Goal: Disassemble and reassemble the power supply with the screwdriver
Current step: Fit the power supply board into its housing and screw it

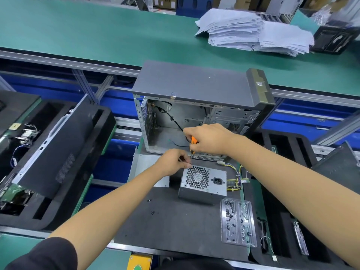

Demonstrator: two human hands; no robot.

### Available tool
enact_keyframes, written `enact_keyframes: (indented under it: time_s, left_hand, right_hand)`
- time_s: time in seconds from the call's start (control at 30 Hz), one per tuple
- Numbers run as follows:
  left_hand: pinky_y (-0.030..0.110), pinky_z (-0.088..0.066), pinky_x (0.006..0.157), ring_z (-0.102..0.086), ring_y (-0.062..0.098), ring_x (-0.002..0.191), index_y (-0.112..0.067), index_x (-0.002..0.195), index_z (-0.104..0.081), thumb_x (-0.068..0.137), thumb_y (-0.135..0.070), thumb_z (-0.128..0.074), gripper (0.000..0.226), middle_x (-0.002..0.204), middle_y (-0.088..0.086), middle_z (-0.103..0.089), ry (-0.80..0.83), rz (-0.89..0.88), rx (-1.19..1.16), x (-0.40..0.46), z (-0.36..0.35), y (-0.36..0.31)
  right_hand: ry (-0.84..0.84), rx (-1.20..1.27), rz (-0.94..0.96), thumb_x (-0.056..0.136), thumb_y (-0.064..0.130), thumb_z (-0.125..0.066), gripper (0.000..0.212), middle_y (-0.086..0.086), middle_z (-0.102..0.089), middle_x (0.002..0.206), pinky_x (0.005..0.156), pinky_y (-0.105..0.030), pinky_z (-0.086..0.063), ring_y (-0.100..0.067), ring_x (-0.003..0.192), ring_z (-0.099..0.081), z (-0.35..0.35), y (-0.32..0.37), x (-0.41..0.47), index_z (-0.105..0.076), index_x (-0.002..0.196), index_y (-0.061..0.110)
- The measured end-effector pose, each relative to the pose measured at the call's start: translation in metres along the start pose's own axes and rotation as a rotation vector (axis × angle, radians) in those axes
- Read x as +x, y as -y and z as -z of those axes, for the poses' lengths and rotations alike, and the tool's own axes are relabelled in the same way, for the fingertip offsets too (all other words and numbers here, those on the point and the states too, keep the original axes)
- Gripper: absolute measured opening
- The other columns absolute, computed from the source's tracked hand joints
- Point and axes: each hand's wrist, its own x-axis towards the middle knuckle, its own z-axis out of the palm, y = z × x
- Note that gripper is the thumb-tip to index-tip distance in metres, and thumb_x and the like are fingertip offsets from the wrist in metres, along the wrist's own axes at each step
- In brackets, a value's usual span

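At the tabletop's centre, the right hand (209, 138) grips an orange screwdriver (193, 143) while the left hand (173, 162) pinches its tip at the power supply's (202, 185) rear corner, apparently seating a screw.

— Left hand (173, 162)? Arm reaching forward, fingers pinched together at the tips.
— Right hand (206, 138)? Arm in from the right, wrist bent, fingers curled, knuckles up.
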Motion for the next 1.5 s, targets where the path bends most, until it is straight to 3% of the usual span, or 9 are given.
enact_keyframes:
  time_s: [0.17,0.3,0.4,0.6,0.8,0.97,1.17,1.33,1.5]
  left_hand:
    - [0.023,-0.050,0.073,-0.068,0.014,0.083,-0.023,0.079,-0.070,0.081,-0.026,-0.085,0.016,0.085,-0.004,-0.074,0.008,-0.048,-0.010,-0.001,0.005,-0.001]
    - [0.014,-0.039,0.065,-0.061,-0.004,0.075,-0.025,0.083,-0.074,0.083,-0.027,-0.083,0.010,0.079,-0.016,-0.070,-0.019,-0.056,-0.046,-0.003,0.000,0.005]
    - [0.016,-0.042,0.064,-0.061,-0.002,0.071,-0.028,0.082,-0.074,0.085,-0.025,-0.082,0.008,0.077,-0.013,-0.072,-0.043,-0.057,-0.114,-0.006,-0.004,0.007]
    - [0.029,-0.053,0.082,-0.069,0.008,0.084,-0.027,0.079,-0.074,0.086,-0.020,-0.080,0.011,0.084,-0.010,-0.075,-0.081,-0.047,-0.176,-0.006,-0.011,0.010]
    - [0.014,-0.047,0.076,-0.065,-0.004,0.079,-0.035,0.078,-0.072,0.084,-0.018,-0.082,0.021,0.082,-0.014,-0.074,-0.099,-0.056,-0.202,-0.009,-0.011,0.010]
    - [0.015,-0.051,0.074,-0.063,-0.003,0.072,-0.026,0.088,-0.073,0.079,-0.019,-0.087,0.018,0.082,-0.012,-0.069,-0.070,-0.034,-0.299,-0.008,-0.010,0.013]
    - [0.026,-0.060,0.075,-0.068,-0.001,0.082,-0.023,0.097,-0.071,0.066,-0.011,-0.095,0.040,0.095,-0.005,-0.071,-0.120,0.067,-0.501,-0.016,-0.020,0.016]
    - [0.023,-0.058,0.069,-0.067,-0.002,0.068,-0.018,0.099,-0.067,0.066,-0.006,-0.094,0.044,0.097,0.000,-0.072,-0.145,0.141,-0.556,-0.017,-0.025,0.015]
    - [0.029,-0.060,0.070,-0.071,0.012,0.069,-0.012,0.100,-0.066,0.067,-0.003,-0.093,0.044,0.100,0.006,-0.072,-0.170,0.165,-0.567,-0.018,-0.026,0.012]
  right_hand:
    - [0.027,-0.022,0.009,0.085,0.026,-0.053,0.013,0.008,-0.061,0.076,0.055,-0.032,-0.032,-0.015,0.069,-0.054,0.003,0.002,0.001,-0.044,0.091,0.031]
    - [-0.011,-0.113,0.021,0.085,0.035,-0.054,0.011,0.005,-0.052,0.064,0.051,-0.031,-0.030,-0.015,0.059,-0.050,0.004,0.004,0.001,-0.048,0.087,0.026]
    - [-0.047,-0.249,0.030,0.086,0.041,-0.051,0.016,0.006,-0.048,0.062,0.050,-0.029,-0.028,-0.020,0.058,-0.051,0.004,0.004,0.001,-0.048,0.085,0.026]
    - [-0.008,-0.044,0.204,0.083,0.014,-0.052,0.024,0.005,-0.037,0.097,0.049,-0.033,-0.030,-0.017,0.059,-0.046,0.007,0.008,-0.003,-0.041,0.098,0.030]
    - [-0.039,-0.198,0.187,0.085,0.025,-0.049,0.016,0.008,-0.046,0.074,0.049,-0.029,-0.023,-0.020,0.060,-0.047,0.004,0.010,-0.001,-0.034,0.085,0.031]
    - [0.027,0.050,0.195,0.081,0.007,-0.050,0.026,0.006,-0.039,0.097,0.051,-0.032,-0.027,-0.004,0.068,-0.043,0.003,0.012,0.000,-0.042,0.095,0.028]
    - [-0.046,-0.105,0.192,0.086,0.022,-0.050,0.018,0.007,-0.050,0.077,0.049,-0.031,-0.026,-0.022,0.064,-0.050,-0.001,0.009,0.002,-0.033,0.084,0.029]
    - [0.010,0.139,0.220,0.078,0.000,-0.051,0.035,0.004,-0.040,0.099,0.056,-0.030,-0.032,-0.017,0.089,-0.041,0.002,0.010,0.002,-0.038,0.095,0.027]
    - [0.024,-0.033,0.238,0.079,0.014,-0.055,0.029,0.008,-0.047,0.074,0.051,-0.033,-0.030,-0.022,0.066,-0.049,0.006,0.012,0.004,-0.032,0.088,0.029]
